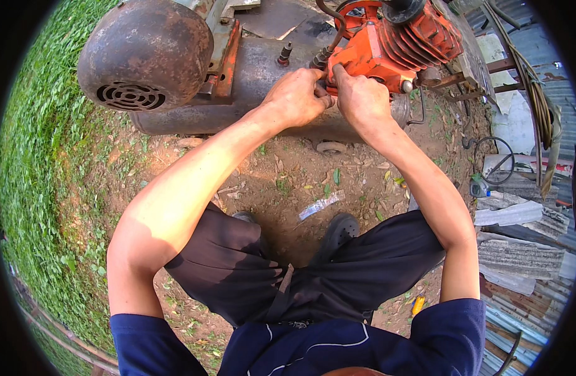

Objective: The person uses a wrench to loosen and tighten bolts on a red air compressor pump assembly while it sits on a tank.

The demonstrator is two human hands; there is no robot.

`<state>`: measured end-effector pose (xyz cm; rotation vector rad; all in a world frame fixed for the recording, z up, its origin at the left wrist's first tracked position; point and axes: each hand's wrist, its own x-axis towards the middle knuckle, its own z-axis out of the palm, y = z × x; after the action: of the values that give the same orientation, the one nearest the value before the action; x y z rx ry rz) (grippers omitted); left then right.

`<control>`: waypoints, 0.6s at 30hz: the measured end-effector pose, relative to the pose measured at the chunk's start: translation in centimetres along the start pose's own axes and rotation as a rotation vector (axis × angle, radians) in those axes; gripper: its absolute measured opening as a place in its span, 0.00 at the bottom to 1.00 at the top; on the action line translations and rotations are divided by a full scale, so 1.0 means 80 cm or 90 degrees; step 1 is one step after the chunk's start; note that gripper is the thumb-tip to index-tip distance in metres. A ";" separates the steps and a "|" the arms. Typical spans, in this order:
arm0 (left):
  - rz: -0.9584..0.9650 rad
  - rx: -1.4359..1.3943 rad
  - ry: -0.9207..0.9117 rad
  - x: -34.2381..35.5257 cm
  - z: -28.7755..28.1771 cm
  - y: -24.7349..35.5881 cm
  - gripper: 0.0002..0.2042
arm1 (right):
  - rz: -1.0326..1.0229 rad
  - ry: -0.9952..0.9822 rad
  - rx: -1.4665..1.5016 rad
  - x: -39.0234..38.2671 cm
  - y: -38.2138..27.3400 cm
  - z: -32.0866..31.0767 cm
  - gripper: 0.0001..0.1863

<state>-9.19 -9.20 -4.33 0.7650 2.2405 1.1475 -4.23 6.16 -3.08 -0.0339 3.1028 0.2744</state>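
Head view: your left hand [298, 97] and right hand [364, 101] curl at the orange finned-metal pump [393, 45], apparently mid-manipulation; pinch: cannot tell; next move needs steady fingers.

wide downward view, head height

Obstacles: orange compressor head [363, 53], stood directly ahead of the left hand [297, 97] and right hand [365, 100], blocking straight travel; rusty motor [147, 53], walled off the left; dark upright fitting [285, 55], rose from the grey tank [253, 75] between the two. Free room: one gap over the tank, between motor and left hand; one open span above the dirt ground [278, 182], between the forearms, bounded bodyward by dark trousers [225, 250].
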 end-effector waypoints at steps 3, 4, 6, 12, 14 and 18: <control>0.006 0.001 0.001 -0.001 -0.001 0.000 0.31 | 0.027 -0.006 0.001 0.002 -0.001 0.003 0.15; 0.010 0.010 0.013 -0.002 0.001 0.001 0.31 | 0.023 -0.007 0.015 0.002 0.000 0.001 0.15; 0.020 0.019 0.024 -0.003 0.002 0.001 0.30 | 0.014 -0.009 0.042 0.001 0.002 -0.004 0.15; 0.026 0.006 0.021 -0.002 0.002 -0.001 0.30 | 0.001 -0.012 -0.007 0.008 -0.001 0.004 0.14; 0.025 0.007 0.015 -0.003 0.000 -0.001 0.30 | 0.006 -0.005 -0.019 0.007 -0.003 0.002 0.14; 0.026 0.013 0.033 -0.002 0.001 -0.007 0.30 | -0.022 0.006 -0.006 0.005 0.002 -0.002 0.13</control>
<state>-9.16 -9.50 -4.84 0.8017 2.2919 1.1772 -4.63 6.30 -2.92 -0.0887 3.1065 0.2896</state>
